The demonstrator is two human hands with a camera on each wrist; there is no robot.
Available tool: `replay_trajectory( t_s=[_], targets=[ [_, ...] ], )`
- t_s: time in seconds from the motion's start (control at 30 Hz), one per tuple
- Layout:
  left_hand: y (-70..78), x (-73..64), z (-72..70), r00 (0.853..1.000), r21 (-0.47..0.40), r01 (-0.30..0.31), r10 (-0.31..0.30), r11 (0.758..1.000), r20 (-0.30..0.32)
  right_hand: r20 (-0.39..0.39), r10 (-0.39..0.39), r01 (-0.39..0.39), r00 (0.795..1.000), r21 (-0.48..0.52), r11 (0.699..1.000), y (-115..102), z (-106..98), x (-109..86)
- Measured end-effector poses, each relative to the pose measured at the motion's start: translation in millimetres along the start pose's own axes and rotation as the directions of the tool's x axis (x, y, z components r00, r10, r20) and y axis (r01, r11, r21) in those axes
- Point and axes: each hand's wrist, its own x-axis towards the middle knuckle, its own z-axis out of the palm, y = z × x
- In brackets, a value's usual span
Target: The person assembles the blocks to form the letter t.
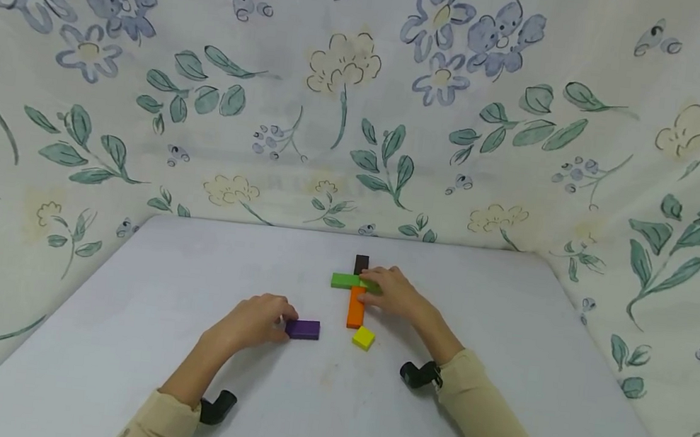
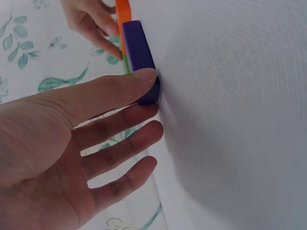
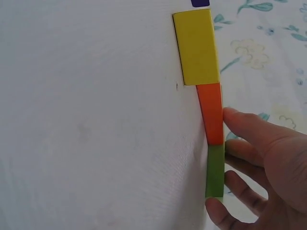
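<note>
My left hand pinches the left end of a purple block lying flat on the table. In the left wrist view the thumb lies along the purple block, while the other fingers are loosely spread. My right hand rests over the right part of a green block, its thumb by the upper part of an orange block. The green block lies crosswise between the orange block and a black block. Near the orange block's lower end sits a yellow block, turned at an angle.
A white table bears all the blocks. Floral cloth hangs behind the table and along its sides. Black wrist cameras are strapped at both sleeves.
</note>
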Motion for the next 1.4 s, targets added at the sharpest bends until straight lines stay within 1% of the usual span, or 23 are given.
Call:
replay_trajectory(
  t_s=[0.2,0.43,0.6,0.77,1.03,1.17,1.4],
  targets=[
    [-1.8,-2.0,-0.8,1.000,0.004,-0.016,0.016,1.000,0.005,0.016,-0.005,0.005,1.000,-0.012,1.000,0,0,3.0],
    [-3.9,-3.4,0.2,0.999,0.008,-0.046,0.046,0.999,-0.012,0.021,0.014,-0.014,1.000,-0.006,1.000,0,0,2.9],
    [-5.4,-1.8,1.2,0.999,-0.020,-0.039,0.039,0.999,-0.005,0.015,0.019,-0.019,1.000,0.010,1.000,0,2,1.5],
    [-7.2,-0.9,0.9,0.999,-0.045,-0.045,0.045,0.998,0.008,0.020,0.016,-0.016,1.000,0.022,1.000,0,3,-0.7],
    [-9.9,1.7,-3.7,0.995,-0.064,-0.098,0.097,0.993,-0.021,0.003,0.023,-0.023,1.000,0.023,0.999,-1,1,-2.4],
    [-9.3,2.6,-4.6,0.994,-0.069,-0.111,0.109,0.991,-0.031,0.013,0.028,-0.029,1.000,0.015,0.999,-1,1,-1.6],
    [-0.6,6.6,-8.0,0.991,-0.090,-0.129,0.125,0.988,-0.044,0.004,0.018,-0.018,1.000,-0.007,1.000,-2,1,-0.6]
  ],
)
